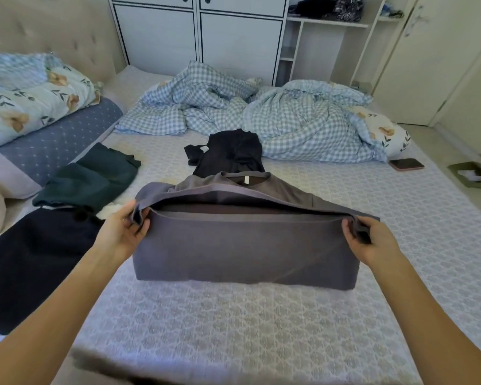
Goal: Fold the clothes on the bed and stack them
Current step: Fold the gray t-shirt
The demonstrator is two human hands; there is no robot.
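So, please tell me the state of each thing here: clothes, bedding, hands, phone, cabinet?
Grey shirt: half folded, hem lifted.
Left hand: gripping the shirt's left edge.
Right hand: gripping its right edge.
Black shirt: crumpled, unfolded.
Green garment: roughly folded.
Navy garment: lying flat.
Checked duvet: rumpled.
Phone: screen dark.
Cabinet doors: closed.

Grey shirt (pixel 245 245) lifted off the bed (pixel 233 329), pinched at either end by left hand (pixel 125 232) and right hand (pixel 370 243). Black top (pixel 231 154) just beyond; green garment (pixel 95 179) and navy garment (pixel 34 262) at left.
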